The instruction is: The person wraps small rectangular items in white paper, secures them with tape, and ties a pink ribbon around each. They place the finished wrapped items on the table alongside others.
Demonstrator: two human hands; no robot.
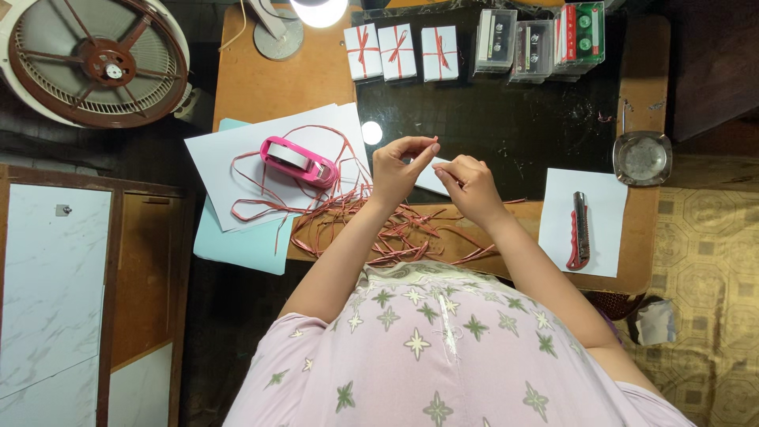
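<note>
My left hand (399, 168) pinches the end of a thin red ribbon (432, 141) between thumb and fingers above the dark desk top (506, 119). My right hand (468, 183) is closed beside it, fingers on a small white wrapped packet (432, 175) mostly hidden under both hands. A tangle of red ribbon scraps (395, 225) lies on the desk just in front of me.
A pink tape dispenser (299, 160) sits on white paper sheets (229, 170) at left. Three ribbon-tied white packets (399, 51) and cassette cases (538, 43) line the far edge. A red utility knife (579, 231) rests on paper at right, near a metal ashtray (642, 158). A fan (95, 59) stands far left.
</note>
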